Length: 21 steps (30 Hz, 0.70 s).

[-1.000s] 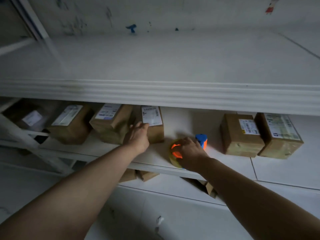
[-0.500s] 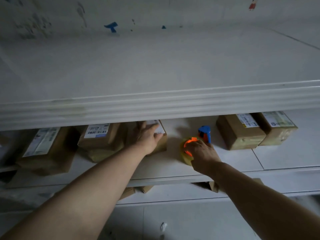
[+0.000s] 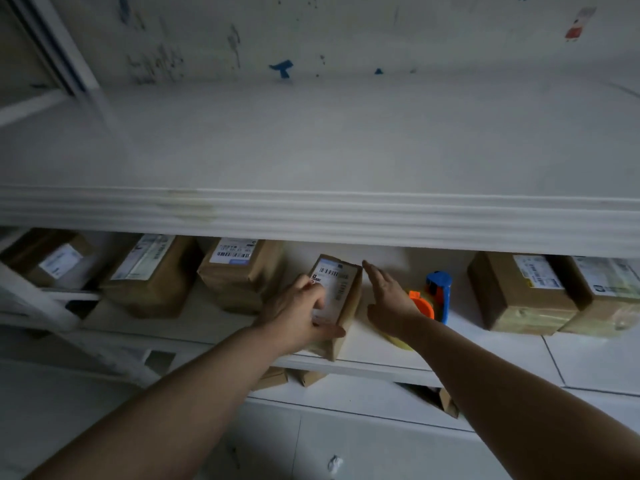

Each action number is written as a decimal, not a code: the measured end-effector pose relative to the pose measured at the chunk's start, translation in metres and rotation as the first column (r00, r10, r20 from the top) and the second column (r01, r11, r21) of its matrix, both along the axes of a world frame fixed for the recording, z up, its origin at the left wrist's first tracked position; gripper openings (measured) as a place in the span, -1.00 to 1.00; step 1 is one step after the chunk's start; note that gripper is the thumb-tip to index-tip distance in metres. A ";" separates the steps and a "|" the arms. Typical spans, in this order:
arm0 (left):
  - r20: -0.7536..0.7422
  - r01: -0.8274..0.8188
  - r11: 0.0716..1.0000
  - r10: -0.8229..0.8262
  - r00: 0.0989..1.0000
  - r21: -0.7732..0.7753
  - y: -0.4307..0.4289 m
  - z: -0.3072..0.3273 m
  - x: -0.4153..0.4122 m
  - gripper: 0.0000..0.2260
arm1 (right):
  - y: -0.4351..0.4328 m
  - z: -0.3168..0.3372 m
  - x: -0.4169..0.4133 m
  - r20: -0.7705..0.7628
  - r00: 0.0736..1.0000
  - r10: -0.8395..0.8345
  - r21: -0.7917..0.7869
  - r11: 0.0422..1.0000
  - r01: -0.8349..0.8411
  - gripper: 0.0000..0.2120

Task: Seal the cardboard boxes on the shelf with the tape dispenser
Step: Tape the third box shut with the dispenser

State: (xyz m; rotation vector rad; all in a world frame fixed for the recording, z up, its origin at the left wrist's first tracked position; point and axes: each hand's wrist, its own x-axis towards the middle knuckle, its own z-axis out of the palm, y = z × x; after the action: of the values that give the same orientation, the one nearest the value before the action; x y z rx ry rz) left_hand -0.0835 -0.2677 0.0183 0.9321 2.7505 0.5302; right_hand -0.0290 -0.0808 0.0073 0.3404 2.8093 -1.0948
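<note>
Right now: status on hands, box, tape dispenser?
Left hand grips small box. Right hand open beside it. Tape dispenser on shelf, unheld. Nothing blocking.

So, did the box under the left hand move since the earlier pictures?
Yes. The small box came forward to the shelf's front edge, away from the neighbouring labelled box; the left hand grips it.

text: none legible | shipping labels (image 3: 232, 251) on cardboard boxes (image 3: 242, 284): barcodes visible, print too blurred
</note>
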 end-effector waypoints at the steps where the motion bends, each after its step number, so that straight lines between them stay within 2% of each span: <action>1: -0.034 -0.031 0.998 0.029 0.999 -0.062 -0.001 0.000 0.005 -0.56 | -0.002 0.001 0.001 0.000 1.000 0.023 -0.041 0.999 -0.023 -0.29; 3: -0.056 -0.081 0.990 0.075 0.996 -0.119 -0.003 -0.001 0.011 -0.48 | -0.006 0.001 0.005 -0.018 0.998 0.065 -0.053 0.996 -0.066 -0.41; 6: 0.010 -0.160 0.986 0.161 0.987 -0.048 -0.007 -0.002 0.015 -0.54 | -0.010 -0.009 0.010 -0.110 0.993 0.032 0.003 1.000 -0.032 -0.44; 8: 0.035 -0.194 0.981 0.195 0.980 -0.021 -0.012 -0.003 0.014 -0.59 | -0.009 -0.008 0.008 -0.148 0.988 -0.037 -0.071 0.997 0.027 -0.41; 10: 0.080 -0.175 0.984 0.177 0.981 -0.031 -0.019 -0.004 0.011 -0.56 | -0.010 -0.002 0.005 -0.104 0.993 -0.057 -0.167 0.985 0.039 -0.34; 13: 0.182 -0.113 0.992 0.122 0.976 -0.059 -0.029 -0.003 0.009 -0.44 | -0.012 0.000 0.007 -0.002 0.999 -0.038 -0.224 0.974 0.036 -0.27; 16: 0.212 -0.092 0.992 0.109 0.971 -0.088 -0.036 -0.003 0.011 -0.23 | -0.011 -0.005 0.013 0.034 0.999 -0.038 -0.191 0.981 0.044 -0.47; 19: 0.225 -0.224 0.973 0.232 0.946 -0.063 -0.033 -0.002 0.011 0.00 | -0.016 -0.011 0.018 0.081 0.984 -0.161 -0.311 0.934 0.178 -0.42; 21: 0.290 -0.299 0.954 0.288 0.912 -0.008 -0.031 -0.003 0.009 0.07 | -0.023 -0.015 0.022 0.114 0.980 -0.165 -0.361 0.912 0.196 -0.44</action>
State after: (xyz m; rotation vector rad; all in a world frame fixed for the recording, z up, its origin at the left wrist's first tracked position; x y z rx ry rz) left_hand -0.0748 -0.2990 0.0157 0.4029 2.6262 0.7062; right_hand -0.0067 -0.1038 -0.0081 0.5972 2.4643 -1.5777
